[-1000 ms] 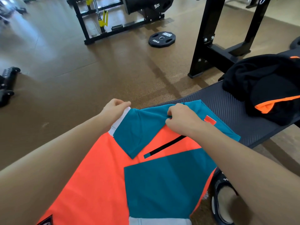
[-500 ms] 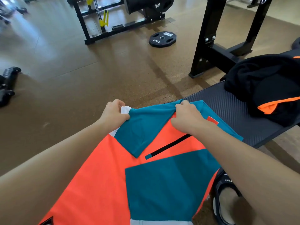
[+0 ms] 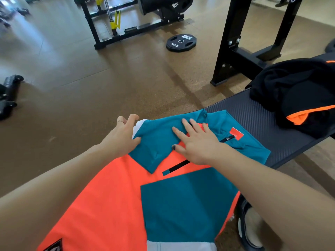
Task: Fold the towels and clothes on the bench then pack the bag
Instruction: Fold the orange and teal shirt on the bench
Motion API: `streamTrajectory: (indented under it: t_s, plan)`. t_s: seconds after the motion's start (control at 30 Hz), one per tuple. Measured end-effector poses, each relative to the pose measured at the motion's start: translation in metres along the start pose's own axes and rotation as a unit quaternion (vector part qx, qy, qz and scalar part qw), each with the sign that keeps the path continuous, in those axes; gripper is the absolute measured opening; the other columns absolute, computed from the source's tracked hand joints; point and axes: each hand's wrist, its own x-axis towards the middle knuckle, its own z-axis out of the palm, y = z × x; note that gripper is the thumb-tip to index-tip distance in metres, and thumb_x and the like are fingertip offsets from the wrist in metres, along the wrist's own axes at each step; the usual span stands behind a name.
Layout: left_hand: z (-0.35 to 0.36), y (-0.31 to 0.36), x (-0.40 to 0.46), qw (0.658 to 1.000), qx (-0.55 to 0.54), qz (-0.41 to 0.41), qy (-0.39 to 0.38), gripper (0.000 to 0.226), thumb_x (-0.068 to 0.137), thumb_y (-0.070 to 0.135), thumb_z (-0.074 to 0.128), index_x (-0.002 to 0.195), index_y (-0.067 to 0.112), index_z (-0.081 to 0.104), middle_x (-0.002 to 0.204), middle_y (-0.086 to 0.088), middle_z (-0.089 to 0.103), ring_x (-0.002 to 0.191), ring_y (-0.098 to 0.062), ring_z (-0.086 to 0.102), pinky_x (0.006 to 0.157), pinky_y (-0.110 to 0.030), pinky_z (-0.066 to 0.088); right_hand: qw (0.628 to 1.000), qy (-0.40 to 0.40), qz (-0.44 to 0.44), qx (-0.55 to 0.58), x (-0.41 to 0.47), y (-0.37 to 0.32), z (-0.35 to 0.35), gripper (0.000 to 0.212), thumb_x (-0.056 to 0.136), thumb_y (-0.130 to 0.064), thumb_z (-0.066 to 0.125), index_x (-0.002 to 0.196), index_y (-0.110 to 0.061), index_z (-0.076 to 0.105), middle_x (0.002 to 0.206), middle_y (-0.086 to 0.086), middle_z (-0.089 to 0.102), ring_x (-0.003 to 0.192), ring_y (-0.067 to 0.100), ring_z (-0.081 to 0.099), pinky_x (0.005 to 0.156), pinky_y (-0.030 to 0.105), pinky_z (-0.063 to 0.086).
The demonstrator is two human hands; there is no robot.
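An orange and teal shirt point(image 3: 112, 196) lies spread on the bench point(image 3: 253, 113), filling the lower centre of the frame. The right hand point(image 3: 197, 142) presses flat, fingers straight, on its folded teal sleeve point(image 3: 155, 142). The left hand point(image 3: 123, 134) touches the sleeve's left edge, fingers loose. Black clothes point(image 3: 293, 91) sit at the right edge. A weight plate point(image 3: 181, 42) lies on the floor, upper centre.

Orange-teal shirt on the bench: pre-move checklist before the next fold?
1. Folded teal sleeve lies flat across the shirt: ok.
2. Right hand presses flat on the fold, fingers straight: ok.
3. Left hand has let go of the sleeve edge, fingers spread: ok.
4. Other sleeve folded in: ok, teal panel lies over the front.
5. Bare bench beyond the collar: ok, black clothes pile sits apart.
6. Shirt hem fully on the bench: cannot tell, out of frame.
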Motion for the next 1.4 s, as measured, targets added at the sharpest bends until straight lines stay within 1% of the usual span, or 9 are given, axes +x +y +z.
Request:
streamTrajectory:
  t_s: [0.07, 0.17, 0.23, 0.33, 0.77, 1.0, 1.17, 1.27, 1.4]
  plan:
    - [0.009, -0.005, -0.007, 0.994, 0.095, 0.015, 0.048, 0.054, 0.101, 0.04, 0.048, 0.148, 0.02, 0.031, 0.137, -0.014, 0.037, 0.106, -0.036, 0.06, 0.092, -0.043, 0.048, 1.0, 0.02, 0.004, -0.014, 0.001, 0.006, 0.001, 0.074, 0.099, -0.07, 0.019, 0.161, -0.036, -0.004, 0.169, 0.008, -0.013, 0.156, 0.028, -0.011, 0.125, 0.052, -0.001]
    - [0.026, -0.002, -0.028, 0.973, 0.197, 0.086, 0.082, 0.077, 0.095, 0.061, 0.019, 0.161, 0.021, 0.019, 0.166, -0.015, 0.017, 0.149, -0.033, 0.025, 0.121, -0.048, 0.018, 0.998, 0.057, -0.009, -0.003, 0.001, 0.009, 0.001, 0.077, 0.098, -0.072, 0.021, 0.161, -0.036, -0.006, 0.169, 0.008, -0.013, 0.156, 0.027, -0.011, 0.125, 0.051, -0.001]
    - [0.041, 0.001, -0.044, 0.981, 0.172, 0.089, 0.009, 0.087, 0.086, 0.07, 0.001, 0.163, 0.03, 0.0, 0.17, -0.006, -0.007, 0.156, -0.024, -0.001, 0.126, -0.046, 0.001, 0.999, 0.046, -0.014, -0.017, -0.001, 0.012, 0.007, 0.077, 0.097, -0.073, 0.02, 0.16, -0.037, -0.007, 0.169, 0.008, -0.013, 0.156, 0.027, -0.011, 0.125, 0.051, -0.001]
    - [0.06, -0.001, -0.055, 0.987, 0.144, 0.057, -0.04, 0.09, 0.077, 0.076, -0.011, 0.159, 0.039, -0.013, 0.168, 0.001, -0.022, 0.155, -0.018, -0.016, 0.125, -0.045, -0.004, 0.999, 0.044, -0.008, -0.029, -0.002, 0.017, 0.016, 0.077, 0.096, -0.074, 0.02, 0.16, -0.04, -0.007, 0.169, 0.006, -0.014, 0.156, 0.026, -0.011, 0.125, 0.05, 0.0]
    - [0.07, 0.031, -0.121, 0.986, 0.129, 0.108, -0.018, 0.085, 0.084, 0.081, -0.008, 0.159, 0.04, -0.014, 0.168, 0.003, -0.02, 0.154, -0.017, -0.022, 0.123, -0.047, -0.016, 0.983, 0.084, 0.161, 0.027, -0.035, 0.056, 0.017, 0.079, 0.096, -0.073, 0.024, 0.161, -0.035, -0.001, 0.169, 0.015, -0.003, 0.156, 0.033, -0.004, 0.124, 0.056, 0.005]
    - [0.087, 0.037, -0.131, 0.983, 0.137, 0.108, -0.049, 0.091, 0.082, 0.084, -0.002, 0.159, 0.038, -0.015, 0.167, 0.001, -0.023, 0.154, -0.02, -0.022, 0.125, -0.048, -0.009, 0.943, 0.114, 0.285, 0.128, -0.061, 0.088, 0.011, 0.077, 0.097, -0.063, 0.043, 0.158, -0.021, 0.02, 0.152, 0.022, 0.034, 0.138, 0.042, 0.035, 0.107, 0.054, 0.036]
    - [0.087, 0.048, -0.141, 0.988, 0.109, 0.111, -0.007, 0.089, 0.08, 0.079, -0.004, 0.159, 0.038, -0.013, 0.169, 0.003, -0.019, 0.155, -0.018, -0.016, 0.126, -0.048, -0.005, 0.94, 0.141, 0.28, 0.133, -0.069, 0.084, 0.013, 0.069, 0.099, -0.05, 0.05, 0.155, -0.02, 0.024, 0.149, 0.02, 0.042, 0.135, 0.041, 0.041, 0.105, 0.052, 0.04]
    - [0.09, 0.039, -0.149, 0.992, 0.065, 0.102, -0.025, 0.088, 0.081, 0.079, 0.0, 0.159, 0.041, -0.009, 0.169, 0.002, -0.014, 0.156, -0.018, -0.011, 0.126, -0.047, -0.001, 0.947, 0.162, 0.271, 0.053, -0.075, 0.073, 0.022, 0.07, 0.1, -0.051, 0.044, 0.158, -0.021, 0.019, 0.148, 0.02, 0.042, 0.136, 0.04, 0.04, 0.111, 0.054, 0.034]
    - [0.082, -0.004, -0.158, 0.994, -0.018, 0.04, 0.102, 0.081, 0.089, 0.068, 0.02, 0.16, 0.027, 0.025, 0.167, -0.013, 0.016, 0.151, -0.031, 0.022, 0.122, -0.049, 0.02, 0.96, 0.255, 0.108, 0.035, -0.086, 0.007, 0.029, 0.066, 0.099, -0.045, 0.043, 0.158, -0.02, 0.026, 0.148, 0.019, 0.043, 0.141, 0.038, 0.034, 0.118, 0.053, 0.024]
